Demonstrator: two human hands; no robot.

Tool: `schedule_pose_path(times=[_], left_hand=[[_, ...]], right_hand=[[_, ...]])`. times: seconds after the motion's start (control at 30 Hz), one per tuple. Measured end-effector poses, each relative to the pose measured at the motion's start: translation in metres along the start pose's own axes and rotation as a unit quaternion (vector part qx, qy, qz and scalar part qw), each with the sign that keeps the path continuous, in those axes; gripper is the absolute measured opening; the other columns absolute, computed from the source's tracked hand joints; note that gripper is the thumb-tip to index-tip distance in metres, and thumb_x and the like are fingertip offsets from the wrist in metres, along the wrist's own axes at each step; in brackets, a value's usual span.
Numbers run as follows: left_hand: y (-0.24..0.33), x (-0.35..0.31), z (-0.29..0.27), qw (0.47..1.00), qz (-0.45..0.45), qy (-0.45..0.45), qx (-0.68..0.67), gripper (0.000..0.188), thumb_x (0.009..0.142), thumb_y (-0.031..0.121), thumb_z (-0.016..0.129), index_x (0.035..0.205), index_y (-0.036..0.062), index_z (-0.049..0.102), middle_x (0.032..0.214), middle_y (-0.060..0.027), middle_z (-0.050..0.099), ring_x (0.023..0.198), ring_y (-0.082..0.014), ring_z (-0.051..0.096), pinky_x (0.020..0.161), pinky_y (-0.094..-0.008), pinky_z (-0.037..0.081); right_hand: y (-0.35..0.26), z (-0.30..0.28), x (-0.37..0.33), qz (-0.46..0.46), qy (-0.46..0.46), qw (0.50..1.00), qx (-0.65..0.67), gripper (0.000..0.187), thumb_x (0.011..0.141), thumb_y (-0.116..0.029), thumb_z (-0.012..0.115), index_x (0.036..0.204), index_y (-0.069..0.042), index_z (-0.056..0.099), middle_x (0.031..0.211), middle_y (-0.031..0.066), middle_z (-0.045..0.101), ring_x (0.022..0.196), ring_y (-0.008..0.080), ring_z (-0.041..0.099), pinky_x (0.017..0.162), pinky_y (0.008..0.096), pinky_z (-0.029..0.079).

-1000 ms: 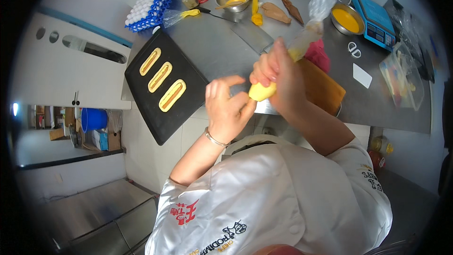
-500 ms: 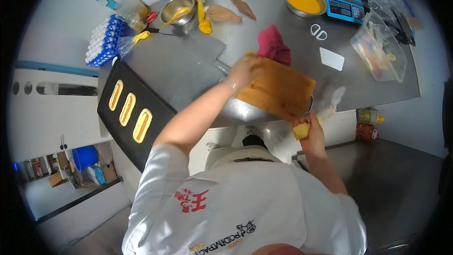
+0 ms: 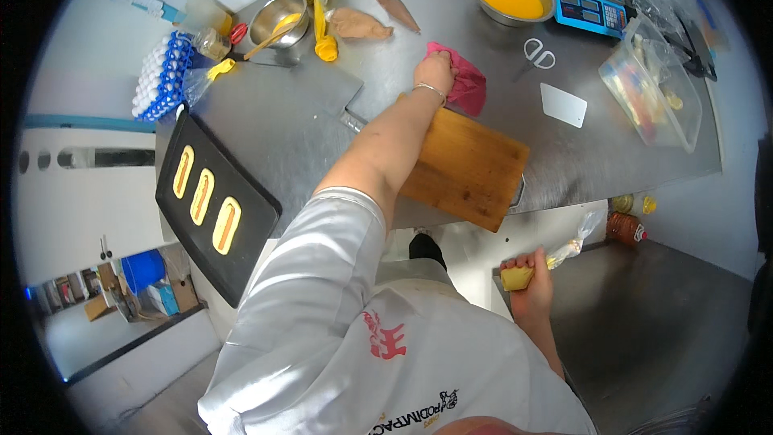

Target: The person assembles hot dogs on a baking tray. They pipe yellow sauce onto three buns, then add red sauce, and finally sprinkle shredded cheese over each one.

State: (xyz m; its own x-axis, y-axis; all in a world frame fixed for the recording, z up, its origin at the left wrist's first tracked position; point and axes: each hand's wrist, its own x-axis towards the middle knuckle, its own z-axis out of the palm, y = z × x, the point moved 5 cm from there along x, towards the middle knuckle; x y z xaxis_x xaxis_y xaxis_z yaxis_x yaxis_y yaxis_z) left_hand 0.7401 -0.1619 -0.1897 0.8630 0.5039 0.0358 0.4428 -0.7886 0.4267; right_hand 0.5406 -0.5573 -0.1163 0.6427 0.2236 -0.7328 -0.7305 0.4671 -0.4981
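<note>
Steel table (image 3: pixel 612 153) fills upper frame. Black baking tray (image 3: pixel 250 258) at 9 o'clock, three yellow piped strips on it. Wooden board (image 3: pixel 471 169) at centre, overhanging table edge. Left hand (image 3: pixel 435 72) at 12 o'clock, fingers pressed onto pink cloth (image 3: pixel 467 89) just beyond board. Right hand (image 3: pixel 527 278) at 5 o'clock, below table edge, fist closed round yellow piping bag (image 3: pixel 555 256).

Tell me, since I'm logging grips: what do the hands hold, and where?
The right hand is closed around the filled yellow end of a piping bag. The left hand rests on the pink cloth; a grip can't be told.
</note>
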Motion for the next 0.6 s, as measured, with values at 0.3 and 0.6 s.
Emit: schedule_pose_path(times=[0.3,0.6], left_hand=[[-0.016,-0.217,-0.104,0.943,0.225,0.106,-0.221,0.049,0.076,-0.008,0.054,0.122,0.0076,0.062,0.14,-0.0158,0.048,0.113,-0.0382,0.055,0.094,-0.0437,0.047],[-0.269,-0.553,0.053,0.852,-0.261,-0.454,0.014,0.073,0.089,0.043,0.062,0.147,0.0059,0.036,0.154,-0.011,0.035,0.141,-0.0265,0.032,0.116,-0.0377,0.027]], right_hand=[[0.008,0.068,0.003,-0.041,-0.177,0.936,-0.301,0.007,0.098,-0.012,0.051,0.1,-0.006,0.05,0.085,0.0064,0.057,0.078,0.015,0.055,0.071,0.0323,0.049],[0.089,0.111,0.005,0.017,-0.335,0.812,-0.477,0.029,0.1,-0.013,0.046,0.125,0.0,0.053,0.104,0.0098,0.058,0.085,0.0149,0.059,0.077,0.0329,0.056]])
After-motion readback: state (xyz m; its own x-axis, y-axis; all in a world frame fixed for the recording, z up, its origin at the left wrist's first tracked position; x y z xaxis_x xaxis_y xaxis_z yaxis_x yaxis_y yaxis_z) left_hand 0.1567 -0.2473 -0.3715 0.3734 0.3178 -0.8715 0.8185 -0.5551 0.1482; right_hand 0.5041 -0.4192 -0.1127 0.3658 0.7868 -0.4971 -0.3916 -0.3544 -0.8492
